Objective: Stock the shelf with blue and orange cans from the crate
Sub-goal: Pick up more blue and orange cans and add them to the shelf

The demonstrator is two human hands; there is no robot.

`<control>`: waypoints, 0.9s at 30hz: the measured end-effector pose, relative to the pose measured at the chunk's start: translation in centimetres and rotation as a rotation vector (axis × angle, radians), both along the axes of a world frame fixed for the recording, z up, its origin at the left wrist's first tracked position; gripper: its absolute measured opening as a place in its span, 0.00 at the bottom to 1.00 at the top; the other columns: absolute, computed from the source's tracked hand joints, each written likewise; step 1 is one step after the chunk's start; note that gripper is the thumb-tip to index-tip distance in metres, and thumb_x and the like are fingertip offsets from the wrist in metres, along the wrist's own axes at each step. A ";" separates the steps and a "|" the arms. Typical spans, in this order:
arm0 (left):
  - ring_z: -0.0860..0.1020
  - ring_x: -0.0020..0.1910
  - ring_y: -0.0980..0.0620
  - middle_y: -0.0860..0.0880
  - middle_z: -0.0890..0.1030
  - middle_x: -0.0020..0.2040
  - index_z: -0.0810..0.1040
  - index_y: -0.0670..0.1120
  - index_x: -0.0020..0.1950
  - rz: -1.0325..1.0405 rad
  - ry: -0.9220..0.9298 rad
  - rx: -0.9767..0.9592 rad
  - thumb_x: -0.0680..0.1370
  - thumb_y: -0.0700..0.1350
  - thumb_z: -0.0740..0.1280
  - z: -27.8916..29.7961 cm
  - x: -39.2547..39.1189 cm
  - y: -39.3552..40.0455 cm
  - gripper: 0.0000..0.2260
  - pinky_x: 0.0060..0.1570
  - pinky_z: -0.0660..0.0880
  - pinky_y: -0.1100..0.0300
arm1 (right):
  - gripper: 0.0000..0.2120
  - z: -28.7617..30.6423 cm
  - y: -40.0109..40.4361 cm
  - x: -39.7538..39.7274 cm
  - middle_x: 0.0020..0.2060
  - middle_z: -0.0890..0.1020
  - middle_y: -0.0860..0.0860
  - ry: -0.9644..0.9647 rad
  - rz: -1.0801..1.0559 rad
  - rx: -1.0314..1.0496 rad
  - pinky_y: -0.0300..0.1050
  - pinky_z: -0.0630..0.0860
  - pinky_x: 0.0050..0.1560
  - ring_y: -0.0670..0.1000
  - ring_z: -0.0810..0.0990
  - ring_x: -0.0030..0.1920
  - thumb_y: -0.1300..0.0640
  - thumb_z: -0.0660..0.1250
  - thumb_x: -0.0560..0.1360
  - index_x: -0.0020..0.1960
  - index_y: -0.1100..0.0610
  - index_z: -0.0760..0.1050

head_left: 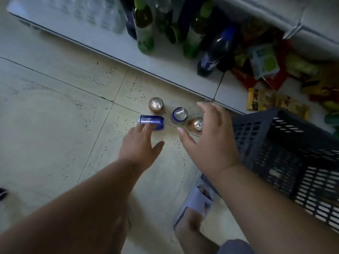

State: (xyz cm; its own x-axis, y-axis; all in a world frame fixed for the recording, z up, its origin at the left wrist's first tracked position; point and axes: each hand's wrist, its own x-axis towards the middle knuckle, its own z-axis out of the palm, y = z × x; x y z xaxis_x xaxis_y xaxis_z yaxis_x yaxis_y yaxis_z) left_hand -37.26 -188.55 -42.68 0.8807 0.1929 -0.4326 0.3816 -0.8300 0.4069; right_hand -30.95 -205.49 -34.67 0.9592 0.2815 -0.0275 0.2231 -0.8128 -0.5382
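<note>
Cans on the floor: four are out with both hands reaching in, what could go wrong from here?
1. The blue can on its side lies under the left hand's fingertips; a nudge could roll it away.
2. The right hand hovers open over the orange can by the crate, close to the upright blue can; a loose grab may topple either.
3. The crate crowds the right forearm.

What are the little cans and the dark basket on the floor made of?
The cans, like the upright blue can, look like thin metal: their silver tops shine and show a pull tab, with printed colour on the sides. The crate looks like dull moulded plastic, given its even grid of holes, though the picture is too blurry to be sure.
</note>
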 end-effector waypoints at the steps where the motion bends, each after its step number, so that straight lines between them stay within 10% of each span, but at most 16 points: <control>1: 0.74 0.57 0.47 0.49 0.77 0.59 0.72 0.50 0.67 0.005 0.005 0.000 0.76 0.56 0.69 -2.4 0.0 0.2 0.23 0.57 0.73 0.52 | 0.29 -2.3 0.1 0.0 0.62 0.73 0.56 0.002 -0.003 -0.005 0.52 0.74 0.60 0.54 0.70 0.61 0.45 0.69 0.71 0.66 0.59 0.69; 14: 0.70 0.67 0.43 0.46 0.70 0.72 0.59 0.50 0.78 -0.100 0.113 0.282 0.71 0.50 0.74 -22.5 5.7 4.4 0.39 0.64 0.70 0.46 | 0.29 -19.8 0.9 2.7 0.60 0.74 0.55 0.061 0.098 -0.147 0.43 0.65 0.58 0.55 0.72 0.60 0.46 0.73 0.70 0.66 0.58 0.70; 21: 0.73 0.49 0.49 0.46 0.69 0.61 0.70 0.49 0.68 0.072 0.030 0.029 0.65 0.51 0.80 -15.0 2.4 4.0 0.35 0.45 0.74 0.57 | 0.26 -20.6 1.2 3.2 0.60 0.74 0.55 0.116 0.051 -0.112 0.45 0.68 0.58 0.56 0.72 0.60 0.47 0.74 0.71 0.64 0.57 0.72; 27: 0.72 0.50 0.51 0.47 0.74 0.56 0.74 0.45 0.63 0.104 -0.176 -0.046 0.62 0.47 0.81 -6.8 -2.1 3.1 0.32 0.48 0.69 0.58 | 0.33 -24.0 3.3 5.1 0.71 0.64 0.60 0.214 0.050 -0.417 0.55 0.66 0.66 0.61 0.64 0.69 0.44 0.70 0.73 0.72 0.52 0.62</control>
State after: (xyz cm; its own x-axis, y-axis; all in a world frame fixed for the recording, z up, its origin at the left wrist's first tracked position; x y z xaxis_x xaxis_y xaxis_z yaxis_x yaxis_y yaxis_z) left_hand -39.38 -185.49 -49.44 0.9197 0.2707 -0.2845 0.3844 -0.7689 0.5110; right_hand -25.86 -202.24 -58.65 0.9053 0.2500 -0.3434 0.1871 -0.9605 -0.2061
